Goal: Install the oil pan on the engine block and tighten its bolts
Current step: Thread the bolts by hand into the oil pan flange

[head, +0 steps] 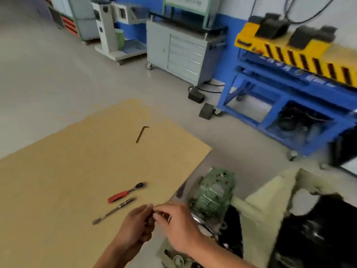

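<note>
Left hand (136,226) and right hand (178,223) meet, fingers curled, pinching a small blurred part (152,212). A ratchet (123,194) lies near, on cardboard (58,180).

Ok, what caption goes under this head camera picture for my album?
Left hand and right hand pinch a small dark part near the red-handled ratchet on cardboard.

The person's 2 hands are bare: the left hand (139,223) and the right hand (177,227) carry nothing over fingers, knuckles or wrists. The left forearm (116,254) and the right forearm (216,254) are likewise bare down to the lower edge of the view. 1 short-trimmed thumbnail (150,205) shows on the left hand. Blur hides any finer detail.
</note>
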